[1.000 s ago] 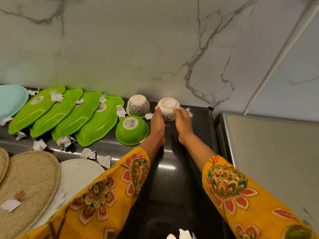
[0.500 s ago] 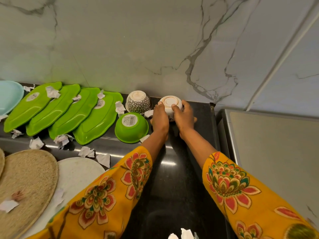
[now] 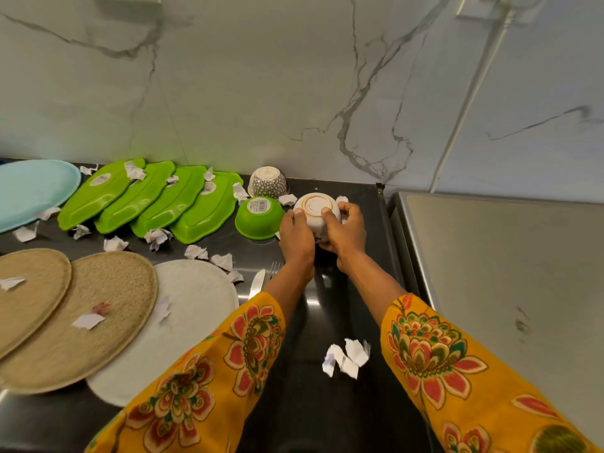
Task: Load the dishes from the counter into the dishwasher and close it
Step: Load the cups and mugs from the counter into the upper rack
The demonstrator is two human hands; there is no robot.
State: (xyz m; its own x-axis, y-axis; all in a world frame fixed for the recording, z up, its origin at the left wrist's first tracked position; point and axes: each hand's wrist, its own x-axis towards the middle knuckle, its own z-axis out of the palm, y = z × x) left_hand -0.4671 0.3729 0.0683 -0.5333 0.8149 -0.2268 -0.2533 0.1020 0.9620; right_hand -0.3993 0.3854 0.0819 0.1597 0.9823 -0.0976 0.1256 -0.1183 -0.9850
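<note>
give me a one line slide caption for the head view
Both hands, left hand and right hand, grip an upside-down white bowl beside a green bowl.

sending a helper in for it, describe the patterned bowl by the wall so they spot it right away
Follow the black counter back to the marble wall. There, behind the upside-down green bowl, sits the patterned bowl, also upside down. It alone has a dark dotted pattern around its side; the white bowl nearby is held in both hands.
</note>
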